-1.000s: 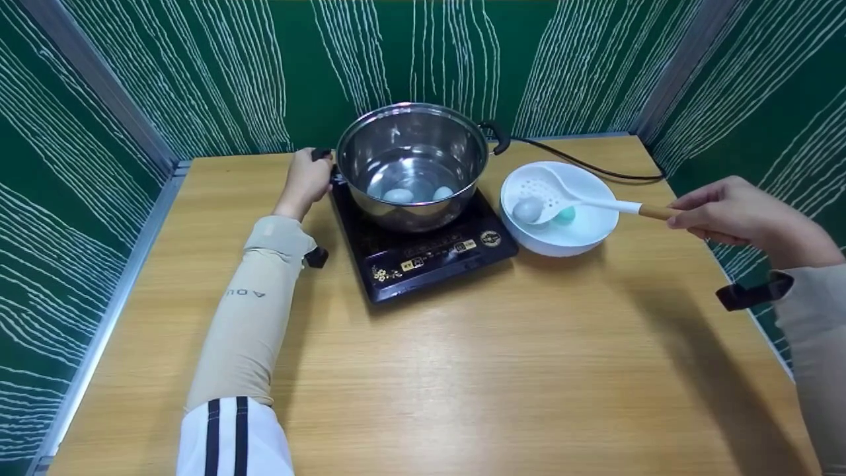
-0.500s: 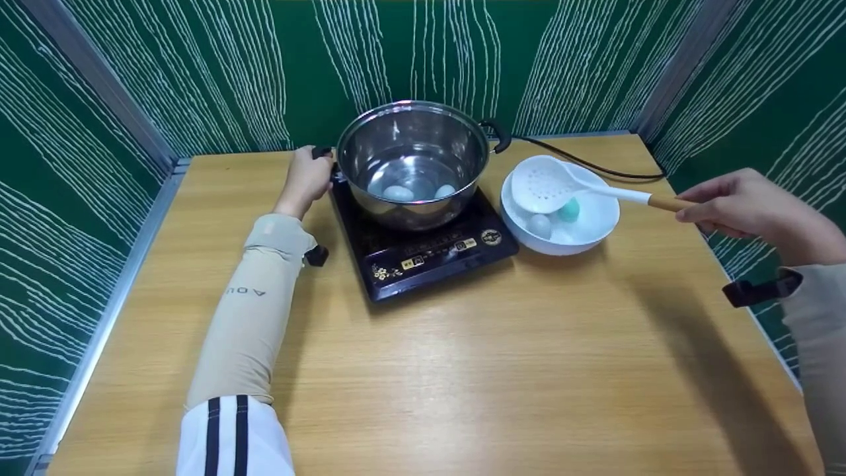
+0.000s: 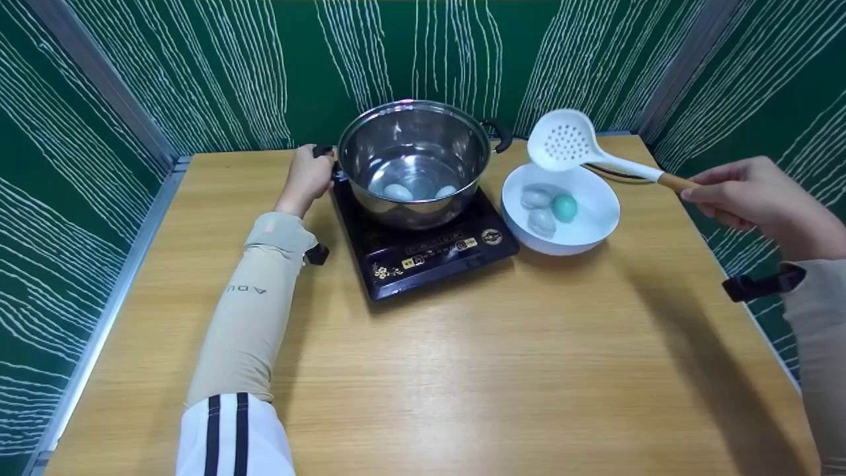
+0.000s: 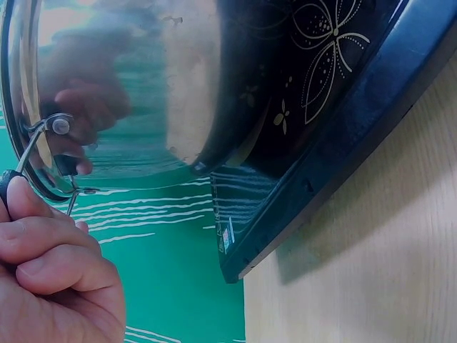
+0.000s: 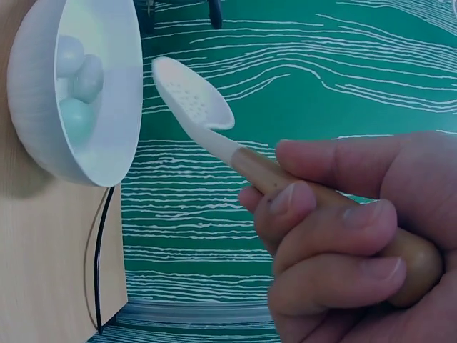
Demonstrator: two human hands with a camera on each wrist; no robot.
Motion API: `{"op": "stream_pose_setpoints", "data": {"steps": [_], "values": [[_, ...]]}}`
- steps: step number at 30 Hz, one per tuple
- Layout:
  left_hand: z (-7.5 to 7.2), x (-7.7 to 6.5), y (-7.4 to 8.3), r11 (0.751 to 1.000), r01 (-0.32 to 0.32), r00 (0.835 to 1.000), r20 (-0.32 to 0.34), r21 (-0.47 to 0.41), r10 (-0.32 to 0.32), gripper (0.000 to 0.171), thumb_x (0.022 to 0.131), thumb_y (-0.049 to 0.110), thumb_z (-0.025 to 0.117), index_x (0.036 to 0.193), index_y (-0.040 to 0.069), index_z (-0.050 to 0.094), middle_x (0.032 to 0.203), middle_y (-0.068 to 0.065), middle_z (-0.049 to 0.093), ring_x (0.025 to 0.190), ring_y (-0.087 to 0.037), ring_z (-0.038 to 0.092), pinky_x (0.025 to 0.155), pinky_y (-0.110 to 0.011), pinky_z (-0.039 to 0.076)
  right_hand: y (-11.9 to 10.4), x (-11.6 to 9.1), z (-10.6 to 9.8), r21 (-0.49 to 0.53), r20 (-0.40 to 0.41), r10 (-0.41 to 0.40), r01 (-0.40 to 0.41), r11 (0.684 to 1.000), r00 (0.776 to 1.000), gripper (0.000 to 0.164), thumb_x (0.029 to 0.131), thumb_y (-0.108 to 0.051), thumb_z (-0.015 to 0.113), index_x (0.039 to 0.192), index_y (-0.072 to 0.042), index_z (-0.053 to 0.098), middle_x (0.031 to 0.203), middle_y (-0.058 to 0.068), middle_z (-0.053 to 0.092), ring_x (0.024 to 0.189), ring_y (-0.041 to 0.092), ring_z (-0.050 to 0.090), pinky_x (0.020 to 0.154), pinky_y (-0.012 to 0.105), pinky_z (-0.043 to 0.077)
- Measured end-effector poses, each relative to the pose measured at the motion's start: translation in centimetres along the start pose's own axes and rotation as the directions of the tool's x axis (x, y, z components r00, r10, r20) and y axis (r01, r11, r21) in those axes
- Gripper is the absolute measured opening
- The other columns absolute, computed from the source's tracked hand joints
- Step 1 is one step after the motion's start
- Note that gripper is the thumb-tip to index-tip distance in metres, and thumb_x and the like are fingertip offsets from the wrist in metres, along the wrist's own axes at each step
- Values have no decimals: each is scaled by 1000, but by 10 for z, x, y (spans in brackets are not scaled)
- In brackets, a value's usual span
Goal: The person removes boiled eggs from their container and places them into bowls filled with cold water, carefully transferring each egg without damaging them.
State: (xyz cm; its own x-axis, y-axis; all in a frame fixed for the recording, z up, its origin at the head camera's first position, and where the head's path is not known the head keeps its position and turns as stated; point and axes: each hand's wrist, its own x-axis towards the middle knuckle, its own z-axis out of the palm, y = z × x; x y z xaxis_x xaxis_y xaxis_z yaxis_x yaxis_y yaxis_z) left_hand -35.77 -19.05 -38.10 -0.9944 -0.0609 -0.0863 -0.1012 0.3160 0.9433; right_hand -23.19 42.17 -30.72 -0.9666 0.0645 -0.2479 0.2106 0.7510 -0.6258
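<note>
My left hand (image 3: 308, 175) grips the black side handle of a steel pot (image 3: 414, 213), its fingers curled round the handle in the left wrist view. Two pale eggs (image 3: 398, 192) lie in water at the pot's bottom. My right hand (image 5: 350, 236) holds a white slotted ladle (image 3: 564, 140) by its wooden handle (image 5: 268, 171). The ladle's perforated bowl carries nothing and hangs over the back rim of a white bowl (image 3: 560, 247). Inside that bowl lie two pale eggs (image 3: 541, 223) and a greenish egg (image 3: 564, 207), close together.
The pot stands on a black induction cooker (image 3: 441, 266) with gold markings. A black cable (image 3: 618, 174) runs behind the bowl to the right. Green panels (image 3: 456, 59) with white lines enclose the wooden table (image 3: 462, 370) at the back and sides.
An egg has left the slotted ladle and now lies in the white bowl with the others. My right hand has raised the ladle up and back. The left hand has stayed on the handle.
</note>
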Motion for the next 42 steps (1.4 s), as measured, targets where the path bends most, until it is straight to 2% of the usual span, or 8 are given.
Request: {"op": "stream_pose_setpoints", "data": {"steps": [8, 18, 24, 30, 42], "values": [[2, 1, -1, 1000, -20, 1000, -4, 4, 20, 14, 108, 11, 41, 96, 13, 49, 65, 7, 46, 46, -6, 49, 43, -20, 35, -11, 1, -3, 107, -49, 30, -25, 994, 998, 51, 109, -46, 63, 143, -8, 59, 80, -8, 63, 66, 16, 53, 57, 29, 49], [-1, -2, 0, 1000, 4, 1000, 18, 17, -4, 11, 111, 15, 40, 104, 14, 48, 68, 6, 48, 51, -6, 49, 47, -20, 37, -39, 3, -4, 159, -44, 11, -4, 987, 999, 31, 106, -46, 68, 129, -26, 70, 79, -7, 65, 62, 17, 54, 55, 28, 47], [0, -1, 0, 1000, -6, 1000, 0, 26, 6, 12, 109, 13, 41, 100, 14, 48, 69, 6, 48, 50, -6, 49, 46, -20, 36, -53, 5, 0, 174, -33, -35, 40, 984, 999, 30, 106, -44, 69, 129, -25, 71, 80, -7, 66, 62, 16, 53, 54, 26, 46], [1, 0, 0, 1000, -20, 1000, -2, 15, 20, 16, 109, 13, 40, 94, 14, 47, 61, 8, 44, 46, -5, 47, 44, -20, 34, -63, 9, 10, 157, -17, -98, 99, 983, 995, 41, 106, -41, 69, 138, -15, 67, 78, -6, 68, 57, 16, 51, 49, 26, 44], [0, 2, 0, 1000, 3, 1000, 2, 17, -3, 14, 110, 13, 41, 98, 14, 48, 64, 8, 46, 47, -5, 49, 45, -19, 36, -81, 22, 26, 141, 30, -161, 156, 978, 986, 48, 107, -33, 70, 146, -7, 63, 77, -3, 66, 52, 16, 50, 48, 26, 46]]}}
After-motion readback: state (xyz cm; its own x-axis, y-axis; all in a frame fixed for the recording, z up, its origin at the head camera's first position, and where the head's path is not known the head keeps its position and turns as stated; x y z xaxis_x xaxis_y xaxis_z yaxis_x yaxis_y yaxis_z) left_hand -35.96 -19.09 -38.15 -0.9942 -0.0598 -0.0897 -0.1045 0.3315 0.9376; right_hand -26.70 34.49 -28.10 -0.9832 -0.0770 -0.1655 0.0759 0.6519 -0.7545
